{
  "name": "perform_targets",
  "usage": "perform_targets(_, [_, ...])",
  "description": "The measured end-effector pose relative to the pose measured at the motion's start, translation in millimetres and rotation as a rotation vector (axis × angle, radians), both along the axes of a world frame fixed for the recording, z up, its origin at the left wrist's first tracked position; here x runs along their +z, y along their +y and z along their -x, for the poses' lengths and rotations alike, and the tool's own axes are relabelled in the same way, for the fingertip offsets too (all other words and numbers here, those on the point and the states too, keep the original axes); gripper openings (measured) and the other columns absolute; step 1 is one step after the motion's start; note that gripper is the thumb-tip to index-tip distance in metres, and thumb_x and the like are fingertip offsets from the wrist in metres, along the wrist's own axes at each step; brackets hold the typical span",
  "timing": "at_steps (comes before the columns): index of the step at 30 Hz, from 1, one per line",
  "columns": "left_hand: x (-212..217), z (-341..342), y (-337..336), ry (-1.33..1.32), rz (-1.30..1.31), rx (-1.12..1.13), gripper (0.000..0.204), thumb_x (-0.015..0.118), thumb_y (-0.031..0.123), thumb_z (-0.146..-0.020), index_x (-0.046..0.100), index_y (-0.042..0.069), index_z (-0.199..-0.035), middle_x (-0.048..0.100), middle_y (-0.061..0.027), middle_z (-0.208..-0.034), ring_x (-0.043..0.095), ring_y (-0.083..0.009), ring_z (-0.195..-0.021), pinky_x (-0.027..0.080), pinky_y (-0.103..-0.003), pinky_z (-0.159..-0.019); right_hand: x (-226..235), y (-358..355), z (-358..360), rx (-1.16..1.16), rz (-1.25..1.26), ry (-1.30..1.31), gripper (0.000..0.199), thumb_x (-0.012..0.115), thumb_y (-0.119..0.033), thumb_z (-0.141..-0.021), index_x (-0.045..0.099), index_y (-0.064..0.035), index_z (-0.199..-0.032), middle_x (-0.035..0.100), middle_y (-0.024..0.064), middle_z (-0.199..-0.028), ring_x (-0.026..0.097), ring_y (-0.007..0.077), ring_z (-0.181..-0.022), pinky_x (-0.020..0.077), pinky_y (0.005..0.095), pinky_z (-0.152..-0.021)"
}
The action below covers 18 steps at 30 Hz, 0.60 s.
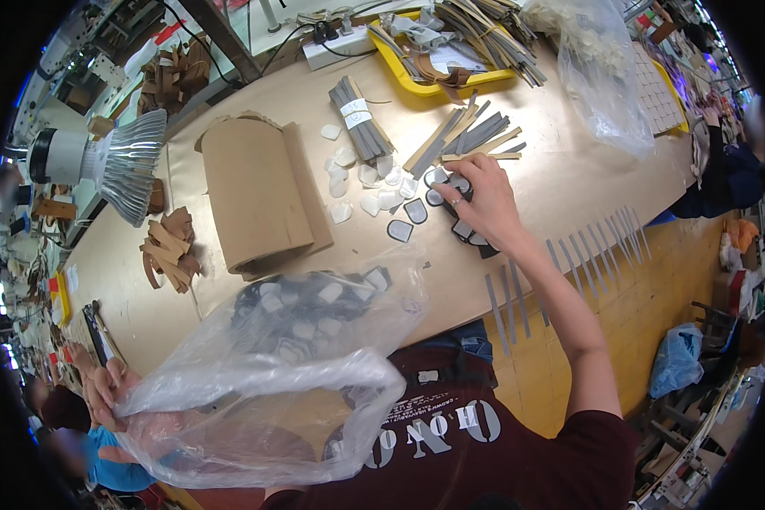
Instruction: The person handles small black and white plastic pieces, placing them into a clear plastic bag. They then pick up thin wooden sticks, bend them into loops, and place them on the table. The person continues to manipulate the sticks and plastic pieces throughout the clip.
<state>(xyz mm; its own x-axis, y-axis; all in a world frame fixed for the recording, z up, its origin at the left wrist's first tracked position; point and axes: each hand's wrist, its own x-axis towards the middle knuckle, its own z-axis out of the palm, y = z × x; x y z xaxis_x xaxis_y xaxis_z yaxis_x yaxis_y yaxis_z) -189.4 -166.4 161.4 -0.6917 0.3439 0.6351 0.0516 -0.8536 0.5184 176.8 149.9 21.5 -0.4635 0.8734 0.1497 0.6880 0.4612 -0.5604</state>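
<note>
My left hand (106,395) grips the mouth of a large clear plastic bag (263,399), holding it spread at the table's near edge. Inside the bag, many small dark pieces with white rounded patches (306,310) show through the film. On the table, my right hand (484,200) curls its fingers over a cluster of small white patches with dark edges (463,229), the thumb against them; its palm side is hidden. Two similar dark-edged patches (415,211) lie just left of it. Plain white rounded pieces (370,204) are scattered beyond these.
A brown material roll (251,191) stands left of centre, with tan scraps (172,251) beside it. A bundle of grey strips (361,119), loose strips (476,136) and a yellow tray (408,81) are farther back. Grey strips (599,255) hang along the right edge. A lamp (123,161) juts in at left.
</note>
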Motion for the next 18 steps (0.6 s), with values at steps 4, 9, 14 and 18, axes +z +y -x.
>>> perform_targets(4, [1.5,-13.2,10.7,0.012,0.247,-0.318,0.054,0.068,0.061,-0.081,0.058,0.008,-0.084,0.049,-0.0004,-0.084,0.05,-0.0167,-0.073,0.032,-0.035,-0.081,1.3,-1.7,15.0,-0.101,0.008,-0.098,0.026,0.077,-0.028,-0.081,0.07,-0.0081,-0.096,0.062,0.0071,-0.099,0.056,0.0248,-0.099,0.0405,0.0385,-0.086])
perform_targets(9, [-2.7,-14.7,59.7,0.481,0.455,-0.904,0.08,0.063,0.083,-0.068,0.062,0.005,-0.088,0.06,-0.0075,-0.1,0.063,-0.024,-0.068,0.042,-0.038,-0.086,3.9,-5.6,20.4,-0.154,0.061,-0.106,0.028,0.077,-0.028,-0.08,0.067,-0.0108,-0.1,0.063,0.0031,-0.098,0.056,0.0208,-0.101,0.0336,0.0375,-0.085])
perform_targets(14, [11.9,-47.8,120.5,0.923,1.033,-0.985,0.104,0.069,0.086,-0.054,0.061,0.001,-0.113,0.054,-0.021,-0.127,0.056,-0.0342,-0.115,0.04,-0.044,-0.099,3.8,-5.3,21.8,-0.177,0.08,-0.071,0.037,0.078,-0.027,-0.08,0.065,-0.0116,-0.111,0.065,0.0007,-0.095,0.059,0.0188,-0.096,0.0332,0.0378,-0.085])
perform_targets(18, [19.8,-70.8,179.2,1.011,0.922,-1.012,0.083,0.072,0.069,-0.069,0.06,0.003,-0.119,0.056,-0.0191,-0.126,0.054,-0.0311,-0.117,0.042,-0.041,-0.097,5.2,-6.2,25.5,-0.163,0.031,-0.091,0.044,0.079,-0.031,-0.078,0.065,-0.0114,-0.114,0.066,0.0022,-0.096,0.06,0.0187,-0.095,0.0329,0.0385,-0.086])
